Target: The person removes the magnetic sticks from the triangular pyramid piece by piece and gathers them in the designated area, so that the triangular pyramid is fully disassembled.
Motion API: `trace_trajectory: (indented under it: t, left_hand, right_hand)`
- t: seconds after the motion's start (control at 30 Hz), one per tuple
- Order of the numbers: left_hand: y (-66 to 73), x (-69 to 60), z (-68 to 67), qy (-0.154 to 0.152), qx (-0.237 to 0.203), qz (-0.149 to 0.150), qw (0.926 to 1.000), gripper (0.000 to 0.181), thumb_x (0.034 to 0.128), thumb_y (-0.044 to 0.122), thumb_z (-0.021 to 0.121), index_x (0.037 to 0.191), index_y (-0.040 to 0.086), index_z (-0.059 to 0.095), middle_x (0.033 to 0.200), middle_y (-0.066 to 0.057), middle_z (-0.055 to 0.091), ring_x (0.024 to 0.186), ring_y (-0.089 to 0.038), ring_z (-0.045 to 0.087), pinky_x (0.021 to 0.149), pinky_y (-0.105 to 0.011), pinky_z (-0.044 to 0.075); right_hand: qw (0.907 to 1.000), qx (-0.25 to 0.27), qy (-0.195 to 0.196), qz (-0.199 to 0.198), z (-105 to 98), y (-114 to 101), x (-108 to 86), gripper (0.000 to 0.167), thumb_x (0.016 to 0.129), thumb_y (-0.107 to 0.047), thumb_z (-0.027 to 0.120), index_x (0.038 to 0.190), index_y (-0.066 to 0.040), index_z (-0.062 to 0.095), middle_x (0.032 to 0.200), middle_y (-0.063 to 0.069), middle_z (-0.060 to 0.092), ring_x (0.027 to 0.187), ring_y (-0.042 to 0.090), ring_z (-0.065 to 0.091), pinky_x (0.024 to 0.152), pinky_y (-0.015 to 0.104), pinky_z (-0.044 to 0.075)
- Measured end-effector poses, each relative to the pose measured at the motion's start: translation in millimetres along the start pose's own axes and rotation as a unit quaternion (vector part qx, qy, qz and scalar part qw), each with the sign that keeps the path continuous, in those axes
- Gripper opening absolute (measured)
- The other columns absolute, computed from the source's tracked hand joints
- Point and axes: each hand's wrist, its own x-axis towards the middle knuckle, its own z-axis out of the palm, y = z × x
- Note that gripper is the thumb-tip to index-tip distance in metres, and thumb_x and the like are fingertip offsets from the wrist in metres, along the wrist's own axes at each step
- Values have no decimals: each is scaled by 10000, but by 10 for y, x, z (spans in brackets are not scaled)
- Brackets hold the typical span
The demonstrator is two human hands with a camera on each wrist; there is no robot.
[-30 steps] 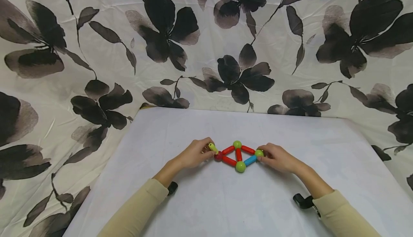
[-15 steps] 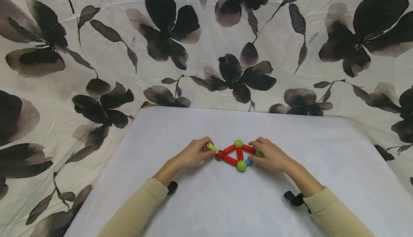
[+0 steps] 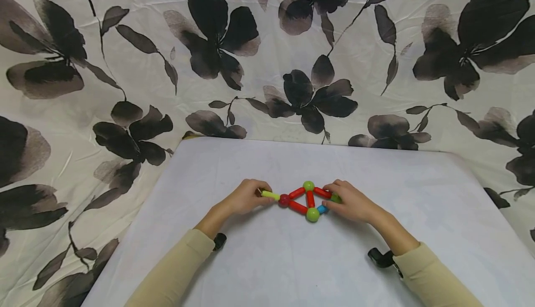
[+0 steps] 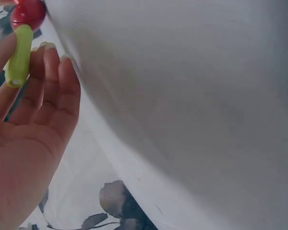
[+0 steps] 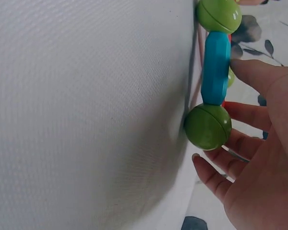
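On my feed the left hand (image 3: 244,199) pinches the yellow rod (image 3: 270,195) touching the left red ball (image 3: 284,200); the right hand (image 3: 351,201) grips the right end of the rod-and-ball frame (image 3: 310,199)

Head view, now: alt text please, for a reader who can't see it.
A person's left hand pinches a yellow-green rod whose end meets the red ball of a diamond-shaped rod-and-ball frame on a white tabletop. The right hand holds the frame's opposite end, partly covering a green ball and a blue rod. Behind hangs a floral cloth.
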Motion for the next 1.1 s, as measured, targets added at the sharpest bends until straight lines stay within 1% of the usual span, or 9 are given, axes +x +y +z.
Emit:
trace_trajectory:
  t: [0.17, 0.37, 0.57, 0.67, 0.83, 1.1]
  left_hand:
    - [-37, 0, -13, -173, 69, -12, 9998, 146, 927, 151, 768, 1052, 76, 749, 956, 6, 691, 816, -158, 568, 730, -262, 496]
    - [-33, 5, -35, -331, 83, -9, 9994, 162, 941, 162, 751, 1070, 64, 747, 966, -3, 693, 806, -150, 562, 734, -260, 484]
    - [-73, 25, -39, -439, 126, -101, 9989, 173, 961, 179, 731, 1094, 71, 752, 990, 4, 699, 820, -135, 558, 751, -268, 483]
    - [-75, 28, -39, -469, 124, -175, 9987, 180, 969, 180, 720, 1108, 71, 751, 998, 4, 696, 832, -136, 555, 763, -275, 479]
    - [-42, 26, -38, -459, 129, -279, 9985, 184, 974, 172, 712, 1123, 71, 748, 1013, -3, 693, 847, -142, 559, 772, -278, 483]
    - [-32, 26, -24, -416, 165, -350, 9984, 192, 976, 169, 707, 1142, 77, 742, 1022, -4, 686, 853, -149, 556, 773, -283, 479]
  right_hand:
    - [10000, -7, 5, -37, 13, 21, 12, 437, 980, -286, 681, 1313, -7, 629, 1180, 88, 626, 1099, 275, 556, 982, 514, 491]
    - [9999, -127, 18, -104, 20, 23, 29, 440, 982, -295, 683, 1314, -12, 632, 1180, 84, 625, 1082, 256, 558, 961, 487, 503]
    - [9999, -139, -7, -65, 14, -9, 36, 444, 980, -291, 689, 1315, -7, 629, 1169, 85, 622, 1054, 241, 561, 941, 473, 510]
    - [9999, -113, -19, -68, 13, -16, 35, 441, 980, -285, 689, 1312, 0, 628, 1158, 84, 624, 1041, 236, 564, 935, 470, 510]
    - [9999, -113, 0, -89, 12, -9, 25, 442, 977, -279, 690, 1310, 5, 628, 1140, 77, 623, 1027, 232, 564, 932, 468, 508]
    - [9999, -76, -2, -120, 6, 9, 21, 448, 973, -291, 694, 1303, 5, 632, 1129, 67, 624, 1018, 227, 567, 923, 463, 512]
